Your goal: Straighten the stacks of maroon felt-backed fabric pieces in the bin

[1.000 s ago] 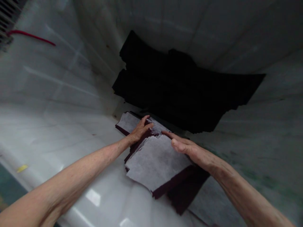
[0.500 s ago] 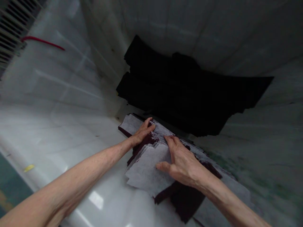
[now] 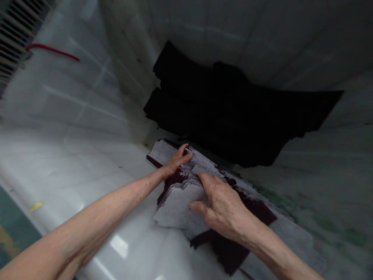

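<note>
The head view shows a red cable (image 3: 52, 50) lying at ten o'clock on the pale glossy surface (image 3: 72, 155), beside a slatted grille (image 3: 14, 35) at the corner. Toward the centre, the left hand (image 3: 175, 162) rests on the far end of a stack of grey-faced, dark-red sheets (image 3: 177, 198), its fingers (image 3: 183, 149) curled loosely over the stack's upper edge. The right hand (image 3: 224, 206), at five o'clock from the left hand, presses flat on the stack, fingers spread and thumb hooked over the near sheets. A heap of black sheets (image 3: 233, 112) lies at twelve o'clock, just beyond the stack.
</note>
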Motion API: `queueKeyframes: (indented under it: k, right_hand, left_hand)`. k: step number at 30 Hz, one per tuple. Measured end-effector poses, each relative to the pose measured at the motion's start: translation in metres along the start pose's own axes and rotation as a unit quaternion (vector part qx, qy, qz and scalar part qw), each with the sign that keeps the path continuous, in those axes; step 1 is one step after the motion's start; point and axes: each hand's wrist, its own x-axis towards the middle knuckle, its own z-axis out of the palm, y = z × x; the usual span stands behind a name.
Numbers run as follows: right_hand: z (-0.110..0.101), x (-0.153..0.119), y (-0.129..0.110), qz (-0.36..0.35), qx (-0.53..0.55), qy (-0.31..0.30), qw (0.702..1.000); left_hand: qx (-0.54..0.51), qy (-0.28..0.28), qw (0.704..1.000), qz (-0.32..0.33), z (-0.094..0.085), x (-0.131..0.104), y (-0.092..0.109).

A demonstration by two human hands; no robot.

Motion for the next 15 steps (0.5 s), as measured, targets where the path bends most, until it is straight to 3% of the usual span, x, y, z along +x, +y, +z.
queueKeyframes:
  k: [2,6,8,10,15]
  right_hand:
    - [-0.006,0.005,0.007,0.029,0.083,-0.014,0.996]
    - [-0.019,0.009,0.018,0.05,0.229,-0.128,0.964]
    - [-0.02,0.004,0.013,0.018,0.184,-0.146,0.972]
    - [-0.015,-0.008,0.001,-0.02,0.104,-0.122,0.987]
    - [0.016,-0.037,-0.032,-0.042,-0.051,-0.105,0.992]
  left_hand:
    - [0.003,0.0,1.0,-0.007,0.0,0.0,0.002]
    - [0.015,-0.001,1.0,-0.024,-0.001,0.0,0.007]
    - [0.023,-0.001,0.999,-0.029,-0.001,0.0,0.009]
    - [0.031,0.0,0.999,-0.032,-0.001,0.001,0.012]
    - [0.053,0.003,0.998,-0.034,-0.001,0.002,0.019]
